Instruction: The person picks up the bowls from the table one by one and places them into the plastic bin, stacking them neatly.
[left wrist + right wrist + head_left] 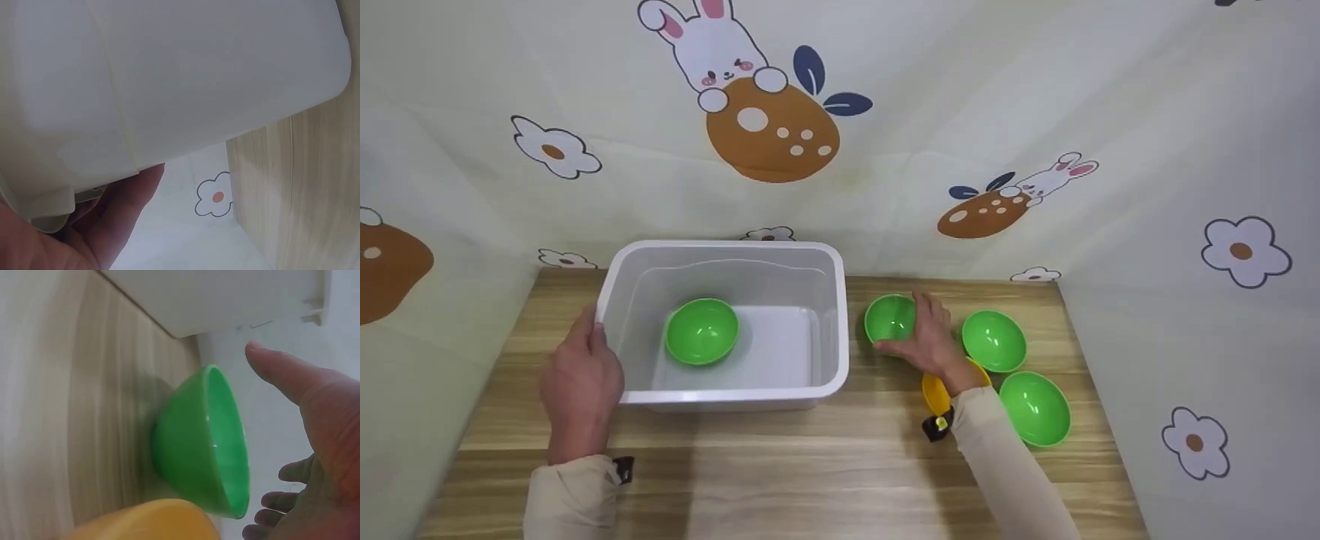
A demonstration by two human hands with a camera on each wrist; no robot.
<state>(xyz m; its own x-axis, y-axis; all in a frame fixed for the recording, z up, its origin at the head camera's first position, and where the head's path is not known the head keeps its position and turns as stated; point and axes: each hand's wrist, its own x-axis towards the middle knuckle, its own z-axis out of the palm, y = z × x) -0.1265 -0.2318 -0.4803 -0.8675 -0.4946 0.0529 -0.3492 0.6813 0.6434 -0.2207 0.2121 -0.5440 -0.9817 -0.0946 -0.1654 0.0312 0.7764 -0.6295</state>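
Note:
My left hand (pixel 582 375) grips the left side rim of a white plastic bin (pixel 720 395). In the left wrist view its thumb and fingers (pixel 121 219) are curled round the rim from outside. One green bowl (pixel 702 331) is inside the bin, on its left half. To the right of the bin my right hand (pixel 930 337) hovers over another green bowl (pixel 888 319), thumb and fingers spread. The right wrist view shows a gap between that hand (pixel 329 433) and the upright bowl (pixel 188 439). A yellow bowl (pixel 936 394) lies partly hidden under my right wrist.
Two more green bowls stand at the right of the wooden table (pixel 780 472), one farther back (pixel 994 341) and one nearer (pixel 1035 409). A pale curtain (pixel 900 135) with rabbit and flower prints encloses the table at the back and sides.

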